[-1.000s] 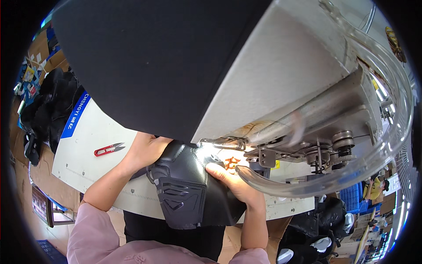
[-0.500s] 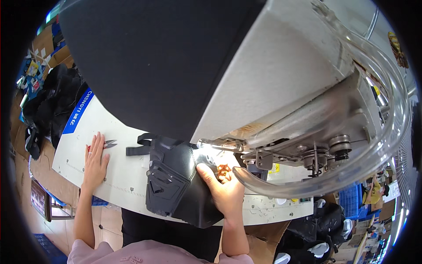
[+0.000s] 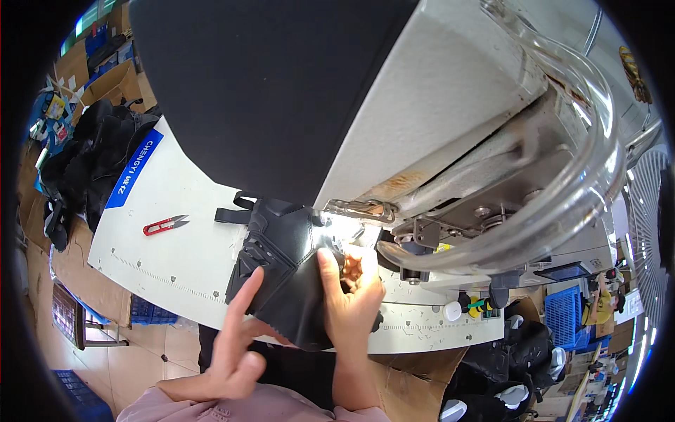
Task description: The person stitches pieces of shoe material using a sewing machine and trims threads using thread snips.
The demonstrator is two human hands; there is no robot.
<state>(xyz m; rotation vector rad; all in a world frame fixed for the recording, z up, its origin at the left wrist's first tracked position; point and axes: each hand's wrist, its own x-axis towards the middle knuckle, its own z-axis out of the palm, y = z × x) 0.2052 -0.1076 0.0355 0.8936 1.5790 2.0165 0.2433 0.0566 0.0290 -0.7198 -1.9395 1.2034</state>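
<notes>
A black shoe upper (image 3: 292, 278), with moulded panels, stitching and a strap loop at its far left corner, lies under the lit head of a sewing machine (image 3: 422, 155). My right hand (image 3: 351, 295) pinches its right side close to the bright light; the needle area is lost in glare. Over the near left edge of the upper, my left hand (image 3: 235, 352) has its index finger stretched out and its thumb apart. Whether that fingertip touches the upper, I cannot tell. Red-handled thread snips (image 3: 166, 225) rest on the white table (image 3: 190, 281) to the left.
A clear curved tube (image 3: 520, 260) arcs in front of the machine head. Black pieces (image 3: 95, 155) are heaped beyond the left edge. At lower right, a cardboard box (image 3: 411, 380) stands by more black pieces with white parts. Blue crates (image 3: 562, 316) stand farther right.
My left hand has left the thread snips and come right to the upper. My right hand keeps its pinch by the light. The whole view has shifted slightly.
</notes>
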